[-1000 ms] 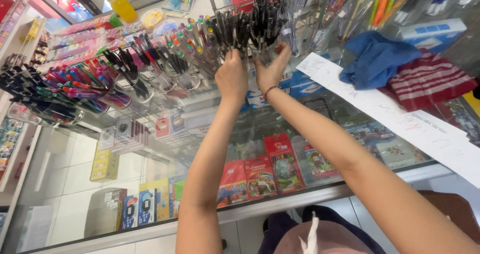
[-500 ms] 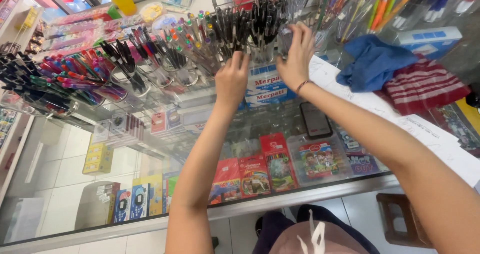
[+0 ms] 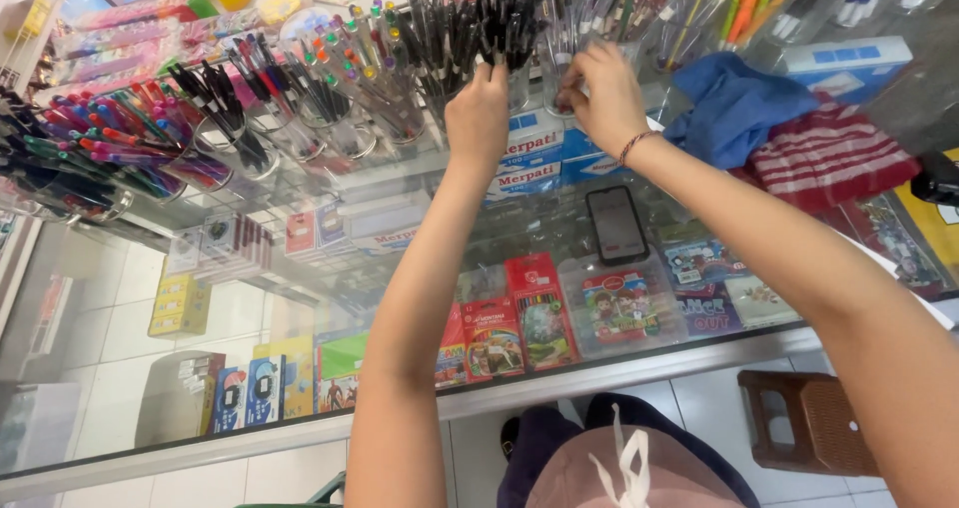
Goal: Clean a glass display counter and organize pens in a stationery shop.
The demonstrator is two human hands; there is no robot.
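Nearest the camera, 1 brown stool [image 3: 804, 420] stands on the floor right of the person's lap. On the glass counter [image 3: 300, 298] lies 1 dark phone [image 3: 615, 223], with 1 blue cloth [image 3: 734, 103] and 1 red striped cloth [image 3: 829, 153] to its right. Farther off, the left hand [image 3: 478, 118] pinches the black pens [image 3: 470, 28] in a clear cup; the right hand [image 3: 604, 93] curls its fingers at the next cup [image 3: 557, 73], perhaps gripping 1 pen.
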